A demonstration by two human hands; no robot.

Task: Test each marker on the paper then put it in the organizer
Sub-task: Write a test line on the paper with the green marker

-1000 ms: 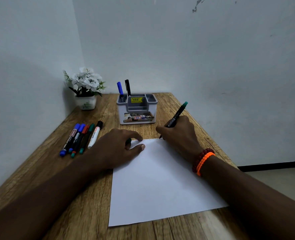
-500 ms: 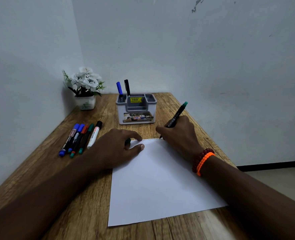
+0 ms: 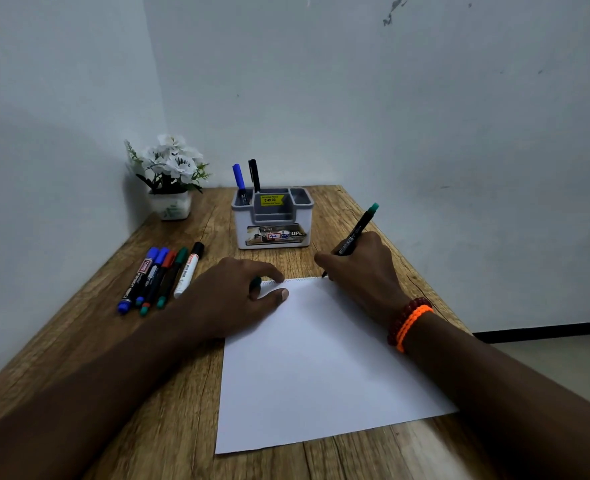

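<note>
My right hand (image 3: 361,268) grips a black marker with a green end (image 3: 357,231), its tip touching the far edge of the white paper (image 3: 314,368), where a faint zigzag line runs. My left hand (image 3: 232,294) presses down on the paper's far left corner and holds a small green cap between its fingers. The grey organizer (image 3: 273,220) stands beyond the paper, with a blue marker (image 3: 238,177) and a black marker (image 3: 254,174) upright in its left compartment. Several capped markers (image 3: 161,277) lie side by side to the left of my left hand.
A white pot of white flowers (image 3: 170,178) stands in the far left corner of the wooden table (image 3: 168,424). Walls close the left and far sides. The table's right edge drops to the floor just beyond my right wrist.
My right hand has shifted very slightly along the paper's top edge with the marker. My left hand stays put on the corner.
</note>
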